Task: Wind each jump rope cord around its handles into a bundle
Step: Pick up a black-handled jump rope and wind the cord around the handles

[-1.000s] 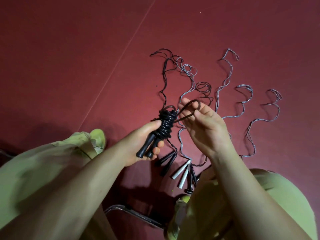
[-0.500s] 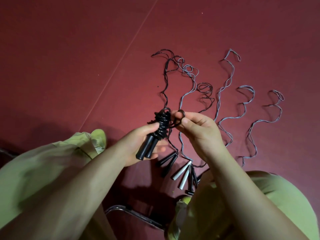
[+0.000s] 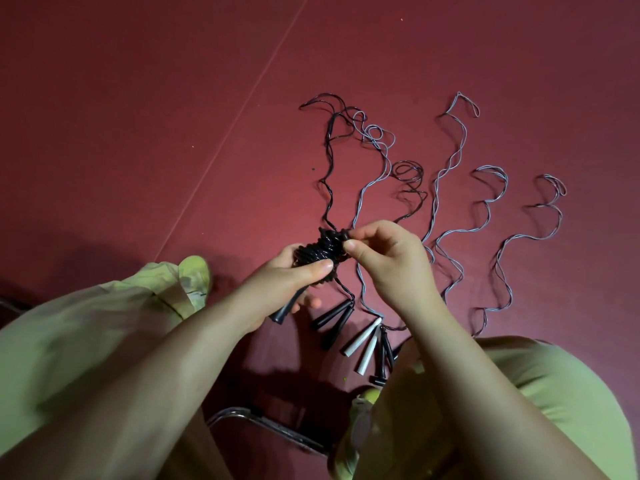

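Your left hand (image 3: 287,282) grips the glossy black plastic jump-rope bundle (image 3: 317,252), held above the dark red floor (image 3: 138,133) | your right hand (image 3: 381,258) pinches the black cord's tail end (image 3: 344,234) at the coil top | risk: let that pinch slacken and the springy wraps may uncoil | unwound grey and black ropes (image 3: 450,188) wait beyond.

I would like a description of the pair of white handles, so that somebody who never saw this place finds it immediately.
On the red floor, look between the person's two forearms, just below the right hand. A row of jump rope handles lies there, fanned out. The white handles are the only pale pair, with black handles on both sides.
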